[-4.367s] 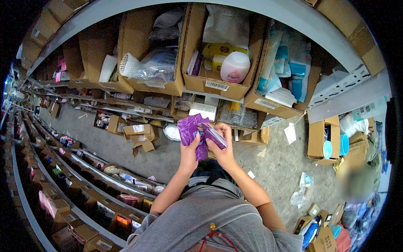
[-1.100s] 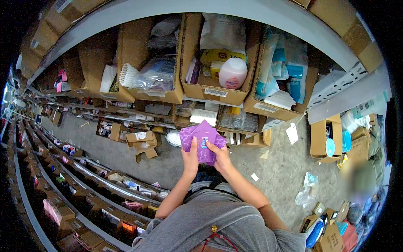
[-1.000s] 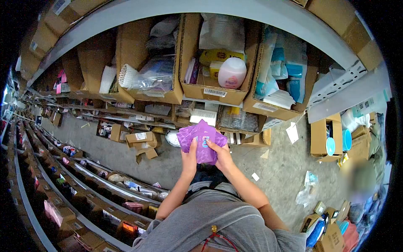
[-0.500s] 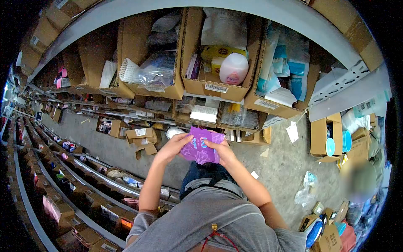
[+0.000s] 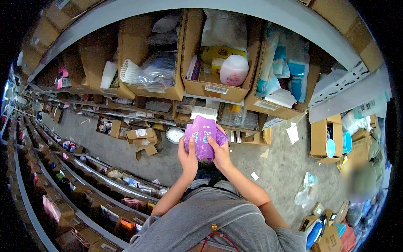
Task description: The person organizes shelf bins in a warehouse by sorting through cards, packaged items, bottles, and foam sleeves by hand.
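Overlapping flat purple packets (image 5: 203,128) with pale flower print and light lettering are held upright in front of my body. My left hand (image 5: 188,158) grips their left side, thumb lying over the front. On the other side my right hand (image 5: 221,156) pinches them, its thumb pressed near the lettering. Most of the fingers are hidden behind the packets. Just beyond them stands a shelf with open cardboard bins, one holding a white-and-pink bottle (image 5: 234,70) and a yellow package (image 5: 218,53).
A bin with blue-and-white packages (image 5: 289,69) stands at the right of the shelf. Torn cardboard boxes (image 5: 140,136) and a plastic bag (image 5: 306,191) lie on the concrete floor (image 5: 268,176). Long shelf rows (image 5: 79,197) run along the left. A blurred person-like shape (image 5: 359,180) shows at right.
The purple packets, earlier one crosswise shape, now fan out upright and sit slightly higher. My left hand has shifted its grip, its forearm swinging inward to the right. My right hand keeps hold.
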The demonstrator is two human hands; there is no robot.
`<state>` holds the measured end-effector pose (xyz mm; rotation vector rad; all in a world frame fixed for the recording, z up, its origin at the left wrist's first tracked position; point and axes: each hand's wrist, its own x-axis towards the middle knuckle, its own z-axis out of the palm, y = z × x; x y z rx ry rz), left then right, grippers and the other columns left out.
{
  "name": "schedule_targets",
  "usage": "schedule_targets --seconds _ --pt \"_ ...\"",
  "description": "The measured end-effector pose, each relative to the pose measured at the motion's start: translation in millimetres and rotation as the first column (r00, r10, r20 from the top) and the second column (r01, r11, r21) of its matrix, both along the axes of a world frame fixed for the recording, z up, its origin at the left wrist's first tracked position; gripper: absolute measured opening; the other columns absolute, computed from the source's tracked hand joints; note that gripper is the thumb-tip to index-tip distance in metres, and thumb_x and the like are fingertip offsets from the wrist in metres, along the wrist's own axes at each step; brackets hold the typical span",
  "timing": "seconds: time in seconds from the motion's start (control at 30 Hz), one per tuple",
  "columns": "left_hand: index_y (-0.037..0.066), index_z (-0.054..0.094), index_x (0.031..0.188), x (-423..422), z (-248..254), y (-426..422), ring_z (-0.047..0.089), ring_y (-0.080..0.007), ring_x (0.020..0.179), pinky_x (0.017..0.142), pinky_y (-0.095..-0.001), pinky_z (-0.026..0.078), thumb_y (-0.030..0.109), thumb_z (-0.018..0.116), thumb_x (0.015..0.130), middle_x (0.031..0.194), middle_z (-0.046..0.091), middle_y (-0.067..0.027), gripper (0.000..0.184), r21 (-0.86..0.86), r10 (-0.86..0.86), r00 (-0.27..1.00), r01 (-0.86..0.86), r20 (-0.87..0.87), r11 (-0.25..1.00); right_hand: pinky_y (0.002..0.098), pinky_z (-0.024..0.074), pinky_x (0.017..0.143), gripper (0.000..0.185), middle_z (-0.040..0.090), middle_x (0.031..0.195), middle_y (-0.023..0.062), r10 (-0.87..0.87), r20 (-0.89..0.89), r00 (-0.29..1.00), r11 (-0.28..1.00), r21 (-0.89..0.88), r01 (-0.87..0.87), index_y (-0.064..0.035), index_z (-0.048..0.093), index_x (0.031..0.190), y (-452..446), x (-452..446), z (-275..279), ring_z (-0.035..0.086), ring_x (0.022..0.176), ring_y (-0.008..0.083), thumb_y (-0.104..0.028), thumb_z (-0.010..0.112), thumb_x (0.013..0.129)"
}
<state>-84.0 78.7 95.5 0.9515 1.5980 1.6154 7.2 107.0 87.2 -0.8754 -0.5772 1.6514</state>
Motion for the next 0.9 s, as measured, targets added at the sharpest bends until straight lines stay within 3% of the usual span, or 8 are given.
schedule_targets --seconds 0.1,0.17,0.2,0.27,0.43,0.73,0.8,0.9 --pt "-0.002 0.049 0.097 -4 1 0 0.047 -0.0080 0.073 0.067 -0.0212 0.040 0.017 0.047 0.085 0.082 0.054 -0.0040 0.022 0.027 -0.046 0.998 0.044 0.044 0.999 0.0275 0.0405 0.082 0.053 0.048 0.108 0.0083 0.030 -0.005 1.000 0.992 0.122 -0.029 -0.0037 0.034 0.120 8 8 10 0.048 0.096 0.0154 -0.006 0.060 0.073" --pt "0.000 0.050 0.099 -17 -1 1 0.052 -0.0092 0.074 0.068 -0.0221 0.042 0.016 0.049 0.083 0.086 0.056 -0.0041 0.023 -0.083 -0.238 0.914 0.279 0.329 0.957 0.0274 0.0404 0.082 0.052 0.048 0.108 0.0085 0.075 0.020 0.997 0.989 0.122 -0.077 -0.0035 0.035 0.119 14 17 12 0.048 0.096 0.0154 -0.005 0.060 0.073" --pt "0.000 0.050 0.099 -22 2 2 0.052 -0.0092 0.074 0.068 -0.0221 0.042 0.016 0.049 0.083 0.086 0.056 -0.0041 0.023 -0.082 -0.240 0.913 0.281 0.331 0.956 0.0273 0.0402 0.082 0.052 0.048 0.108 0.0087 0.120 0.044 0.992 0.985 0.121 -0.124 -0.0033 0.036 0.118 17 21 14 0.048 0.096 0.0155 -0.005 0.060 0.072" --pt "0.001 0.049 0.102 -29 11 1 0.056 -0.0117 0.076 0.069 -0.0243 0.045 0.016 0.053 0.080 0.089 0.057 -0.0038 0.026 -0.133 -0.345 0.671 0.552 0.656 0.823 0.0271 0.0397 0.082 0.053 0.049 0.108 0.0087 0.171 0.031 0.985 0.981 0.088 -0.173 -0.0031 0.037 0.118 17 29 22 0.047 0.097 0.0158 -0.004 0.061 0.071" --pt "0.004 0.045 0.108 -10 -6 -14 0.054 -0.0153 0.089 0.075 -0.0286 0.044 0.011 0.057 0.076 0.097 0.054 -0.0052 0.034 -0.116 -0.187 0.557 0.463 0.809 0.879 0.0262 0.0365 0.085 0.053 0.050 0.106 0.0069 0.320 0.126 0.939 0.934 0.126 -0.335 -0.0028 0.039 0.116 3 31 11 0.047 0.097 0.0142 -0.003 0.062 0.068" --pt "0.002 0.049 0.102 1 -3 -14 0.054 -0.0138 0.085 0.076 -0.0263 0.043 0.006 0.058 0.074 0.094 0.056 -0.0054 0.030 -0.026 -0.173 0.661 0.280 0.730 0.960 0.0241 0.0379 0.082 0.039 0.053 0.101 0.0057 0.178 0.212 0.961 0.964 0.159 -0.214 -0.0032 0.043 0.113 6 28 6 0.050 0.092 0.0129 -0.011 0.057 0.078" --pt "0.001 0.050 0.101 -6 -4 -12 0.055 -0.0135 0.084 0.075 -0.0264 0.043 0.004 0.059 0.073 0.093 0.056 -0.0056 0.029 -0.005 -0.183 0.642 0.280 0.745 0.960 0.0258 0.0426 0.076 0.037 0.055 0.097 0.0076 0.077 0.109 0.991 0.990 0.109 -0.089 -0.0024 0.042 0.113 13 34 12 0.054 0.086 0.0149 -0.014 0.054 0.080" --pt "0.000 0.052 0.097 -19 -1 -9 0.056 -0.0139 0.079 0.071 -0.0267 0.045 0.004 0.061 0.071 0.089 0.057 -0.0067 0.028 -0.045 -0.146 0.779 0.217 0.609 0.975 0.0309 0.0487 0.067 0.035 0.055 0.100 0.0142 0.051 -0.034 0.998 0.998 -0.032 -0.052 0.0003 0.041 0.109 26 56 11 0.057 0.080 0.0203 -0.014 0.053 0.080"
